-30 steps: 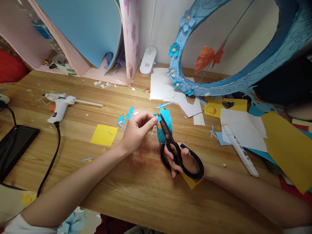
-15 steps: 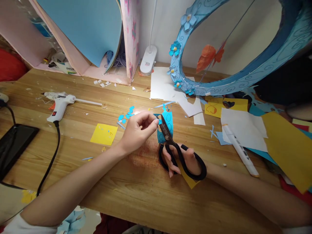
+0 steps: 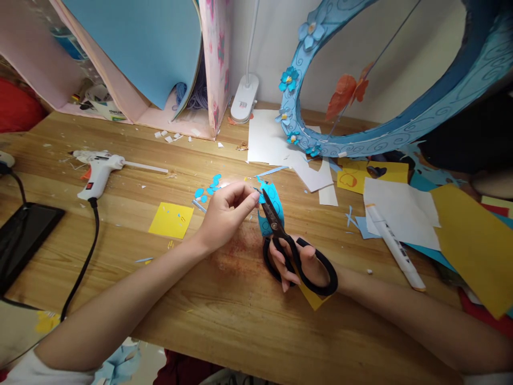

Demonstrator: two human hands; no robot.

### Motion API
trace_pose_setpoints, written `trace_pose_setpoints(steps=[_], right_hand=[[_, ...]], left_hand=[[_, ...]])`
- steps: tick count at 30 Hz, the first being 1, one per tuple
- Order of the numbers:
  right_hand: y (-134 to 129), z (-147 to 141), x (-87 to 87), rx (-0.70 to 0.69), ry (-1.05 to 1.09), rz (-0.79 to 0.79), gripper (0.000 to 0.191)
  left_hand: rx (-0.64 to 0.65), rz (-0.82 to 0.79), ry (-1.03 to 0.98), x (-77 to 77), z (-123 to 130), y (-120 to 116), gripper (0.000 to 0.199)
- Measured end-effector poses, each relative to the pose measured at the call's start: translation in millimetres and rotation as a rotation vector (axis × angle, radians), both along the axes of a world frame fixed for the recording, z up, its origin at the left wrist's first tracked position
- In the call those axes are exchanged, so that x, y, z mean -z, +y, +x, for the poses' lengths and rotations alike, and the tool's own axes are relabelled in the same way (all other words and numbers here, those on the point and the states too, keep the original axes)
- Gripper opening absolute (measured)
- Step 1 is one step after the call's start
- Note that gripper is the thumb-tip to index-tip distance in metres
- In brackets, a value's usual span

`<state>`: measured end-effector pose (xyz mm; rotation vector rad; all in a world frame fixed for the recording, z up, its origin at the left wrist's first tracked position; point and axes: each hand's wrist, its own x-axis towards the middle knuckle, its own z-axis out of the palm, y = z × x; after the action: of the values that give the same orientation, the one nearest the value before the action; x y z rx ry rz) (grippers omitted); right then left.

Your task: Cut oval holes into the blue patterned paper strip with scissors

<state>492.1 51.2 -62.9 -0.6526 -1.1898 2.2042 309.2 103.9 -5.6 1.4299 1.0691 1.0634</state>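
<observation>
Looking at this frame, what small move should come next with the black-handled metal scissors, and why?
Probably a short, careful snip by the right hand with the black-handled metal scissors: the left hand pinches a small bright-blue paper piece right at the blades, and its fingertips are close enough to call for caution.

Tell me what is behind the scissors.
Behind the scissors: blue paper with drawn outlines, and yellow paper under the right hand. The parts covered by scissors and hand cannot be seen.
</observation>
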Motion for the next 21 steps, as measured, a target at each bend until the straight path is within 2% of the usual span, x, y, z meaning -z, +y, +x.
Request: trace_pose_setpoints(steps=[10,15,21], right_hand=[[-2.6,2.5,-0.1,0.030,-0.050,0.006,0.061],[-3.3,3.4,2.7,0.041,-0.048,-0.018,0.059],[-1.8,0.5,-3.2,0.037,-0.005,-0.057,0.057]], left_hand=[[-0.058,0.036,0.015,2.5,-2.0,2.1,0.029],[-0.057,0.061,0.027,2.6,-2.7,1.9,0.028],[-0.036,0.062,0.006,3.2,-4.7,3.5,0.028]])
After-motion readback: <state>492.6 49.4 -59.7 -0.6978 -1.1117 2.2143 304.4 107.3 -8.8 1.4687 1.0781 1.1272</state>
